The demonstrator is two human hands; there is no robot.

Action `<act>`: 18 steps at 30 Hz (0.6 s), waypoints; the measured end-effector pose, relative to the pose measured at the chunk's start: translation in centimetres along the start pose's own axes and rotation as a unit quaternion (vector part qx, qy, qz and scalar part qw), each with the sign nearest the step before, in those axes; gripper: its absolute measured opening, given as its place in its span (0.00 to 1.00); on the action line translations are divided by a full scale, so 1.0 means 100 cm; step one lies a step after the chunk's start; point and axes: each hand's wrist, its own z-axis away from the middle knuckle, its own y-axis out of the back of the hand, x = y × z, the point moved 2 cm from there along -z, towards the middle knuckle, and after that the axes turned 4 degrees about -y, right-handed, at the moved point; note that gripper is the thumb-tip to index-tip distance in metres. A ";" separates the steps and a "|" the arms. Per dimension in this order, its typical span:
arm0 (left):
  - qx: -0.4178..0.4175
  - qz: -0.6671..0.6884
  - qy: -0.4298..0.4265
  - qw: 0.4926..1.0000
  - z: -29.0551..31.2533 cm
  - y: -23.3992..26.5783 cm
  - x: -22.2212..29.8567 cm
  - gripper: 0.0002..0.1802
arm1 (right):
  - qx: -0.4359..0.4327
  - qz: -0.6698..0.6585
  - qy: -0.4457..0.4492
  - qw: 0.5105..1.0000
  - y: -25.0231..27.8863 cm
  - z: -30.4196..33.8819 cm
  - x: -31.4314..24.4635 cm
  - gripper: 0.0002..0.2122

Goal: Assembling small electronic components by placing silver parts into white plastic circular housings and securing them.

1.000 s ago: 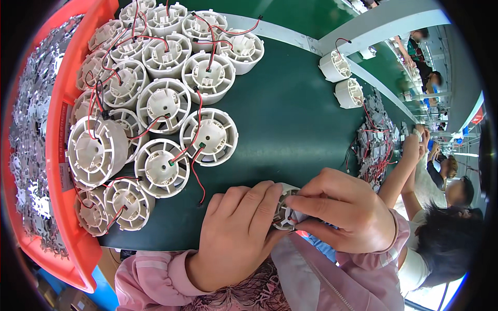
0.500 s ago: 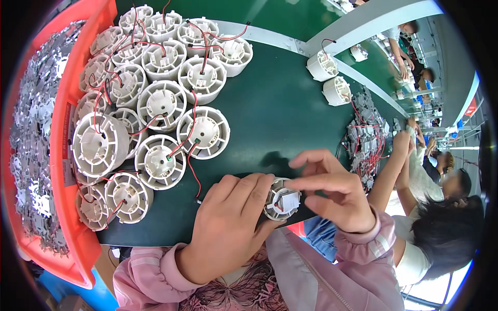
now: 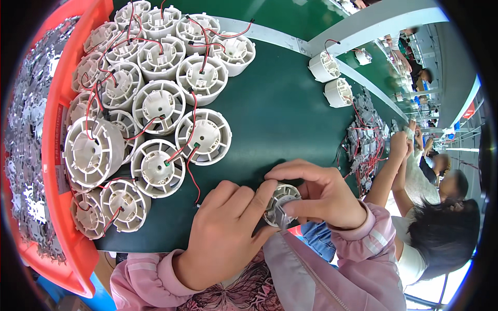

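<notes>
While my left hand curls round the left side of a round white housing, my right hand pinches a flat grey piece that tilts over the housing's open face. So both are closed on something, neither spread wide; how firmly, I can't tell. The housing is at the near edge of the green surface, close to my jacket; whether it rests there or hangs just above, my fingers hide.

Should my right thumb slip, the grey piece could drop past that edge into my lap. If my left hand slackens, the housing could twist under any push. Whether a wire lies beneath the piece I can't make out; one caught there could be pinched.

Beyond my left knuckles, a red lead trails down with its end near them, where a sweep to the left might snag it. It belongs to the crowded group of white housings, which stands beside a red bin of metal pieces, so that side is tight. Ahead, a stretch of surface reaches to two more housings, giving me most room. To the right, a heap of grey parts and a co-worker's forearm limit a wide swing.
</notes>
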 end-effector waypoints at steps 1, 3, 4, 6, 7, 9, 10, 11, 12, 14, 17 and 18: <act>-0.006 0.006 0.003 1.000 0.000 0.000 0.000 0.37 | -0.006 -0.033 -0.025 0.999 0.000 0.002 -0.001 0.21; -0.020 0.019 0.008 1.000 -0.001 0.000 -0.001 0.38 | -0.018 -0.101 -0.075 0.992 0.000 0.005 -0.002 0.21; -0.022 0.022 0.010 0.999 -0.001 0.001 -0.002 0.38 | -0.017 -0.102 -0.078 0.992 -0.001 0.003 -0.003 0.21; -0.018 0.019 -0.002 1.000 -0.002 0.002 -0.005 0.37 | -0.023 -0.104 -0.076 0.991 -0.004 0.000 -0.006 0.22; -0.017 0.018 -0.009 1.000 -0.002 0.002 -0.005 0.36 | -0.024 -0.106 -0.075 0.991 -0.005 0.000 -0.006 0.22; -0.022 0.016 -0.013 1.000 -0.003 0.001 -0.003 0.36 | -0.028 -0.115 -0.052 0.992 -0.003 -0.001 0.004 0.22; -0.025 0.009 -0.018 0.999 -0.003 0.001 -0.001 0.36 | -0.035 -0.122 -0.027 0.992 -0.001 -0.002 0.010 0.22; -0.026 0.000 -0.021 0.999 -0.002 0.002 0.000 0.36 | -0.045 -0.129 0.000 0.991 -0.002 -0.003 0.012 0.22; -0.026 -0.001 -0.022 0.999 -0.003 0.002 0.000 0.36 | -0.045 -0.130 0.001 0.991 -0.004 -0.002 0.011 0.22; -0.037 0.004 -0.002 0.999 -0.005 0.004 0.000 0.35 | -0.018 -0.086 -0.008 0.996 -0.008 0.001 0.002 0.22; -0.020 0.023 0.008 1.000 0.000 0.006 -0.002 0.33 | -0.016 -0.073 -0.035 0.997 -0.004 0.005 -0.002 0.21; -0.002 0.044 0.011 0.999 0.002 0.006 -0.005 0.32 | -0.025 -0.085 -0.063 0.994 -0.001 0.006 -0.003 0.21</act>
